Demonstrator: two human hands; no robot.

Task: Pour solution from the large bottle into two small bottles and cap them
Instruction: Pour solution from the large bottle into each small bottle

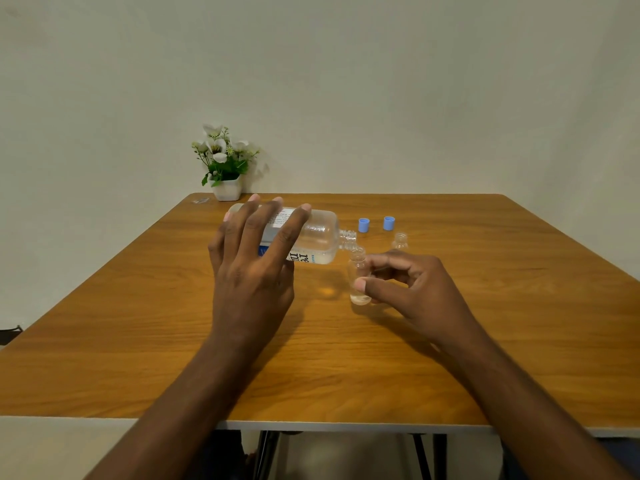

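My left hand (254, 263) grips the large clear bottle (317, 237), which is tipped on its side with its open neck pointing right, over the mouth of a small clear bottle (357, 275). My right hand (405, 284) pinches that small bottle between thumb and fingers; it stands on the table with a little liquid at its bottom. A second small bottle (400, 241), open and upright, stands just behind my right hand. Two blue caps (363, 225) (389, 223) sit on the table beyond the bottles.
The wooden table (173, 341) has its front edge close to me. A white pot of white flowers (225, 164) stands at the far left edge by the wall. A small clear scrap (201, 201) lies next to the pot.
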